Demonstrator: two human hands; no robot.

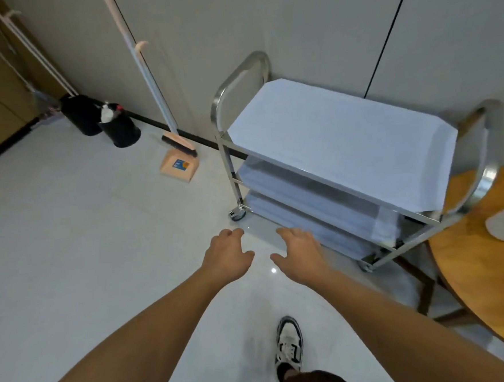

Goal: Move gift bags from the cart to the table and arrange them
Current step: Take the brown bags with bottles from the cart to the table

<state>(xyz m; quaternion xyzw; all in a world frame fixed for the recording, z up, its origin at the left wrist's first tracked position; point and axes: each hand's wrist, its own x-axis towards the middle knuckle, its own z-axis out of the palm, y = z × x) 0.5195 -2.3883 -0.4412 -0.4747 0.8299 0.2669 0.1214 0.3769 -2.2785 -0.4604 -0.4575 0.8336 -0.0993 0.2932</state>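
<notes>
Gift bags aren't visible, perhaps under the cart's (343, 142) white sheets; both hands' fingers (292, 232) spread empty—I risk snagging them.

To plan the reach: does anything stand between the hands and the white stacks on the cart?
Nothing visible does. The left hand and right hand hang open before the cart, whose white stacks lie on shelves open in front.

White gift bags (343, 142) lie flat on the steel cart (224, 109) — beside the wooden table (470, 253).
</notes>
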